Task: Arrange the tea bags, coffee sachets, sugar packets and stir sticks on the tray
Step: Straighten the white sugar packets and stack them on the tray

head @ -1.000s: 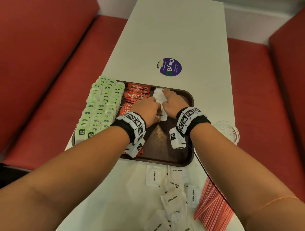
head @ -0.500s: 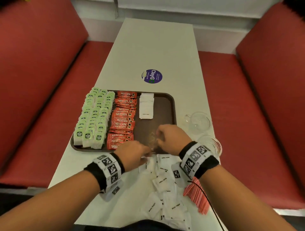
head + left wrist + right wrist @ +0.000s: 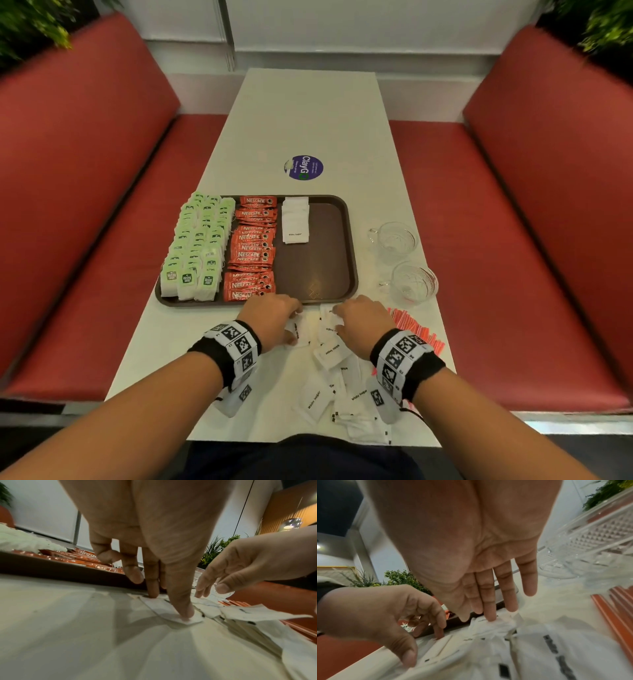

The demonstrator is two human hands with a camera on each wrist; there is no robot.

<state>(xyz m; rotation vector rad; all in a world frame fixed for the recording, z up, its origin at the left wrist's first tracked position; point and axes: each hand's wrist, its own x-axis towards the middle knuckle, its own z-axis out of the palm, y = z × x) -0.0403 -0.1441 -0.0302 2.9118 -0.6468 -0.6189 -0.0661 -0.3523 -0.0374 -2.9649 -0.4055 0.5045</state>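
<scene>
On the brown tray (image 3: 334, 240), green tea bags (image 3: 198, 246) fill the left, red coffee sachets (image 3: 253, 246) the middle, and a short stack of white sugar packets (image 3: 295, 221) lies beside them at the back. Loose sugar packets (image 3: 329, 377) lie scattered on the table in front of the tray. My left hand (image 3: 294, 325) pinches one loose sugar packet (image 3: 164, 608) flat on the table between thumb and forefinger. My right hand (image 3: 339, 320) has straight fingers, and their tips touch another loose packet (image 3: 494, 626). Red stir sticks (image 3: 416, 330) lie right of my right hand.
Two empty glass cups (image 3: 394, 240) (image 3: 414, 282) stand right of the tray. A round purple sticker (image 3: 303, 167) marks the white table (image 3: 308, 113) beyond the tray. Red bench seats (image 3: 85, 205) flank the table on both sides.
Both hands have left the sugar stack on the tray and come back toward me onto the loose packets in front of it. The head view has pulled back.
</scene>
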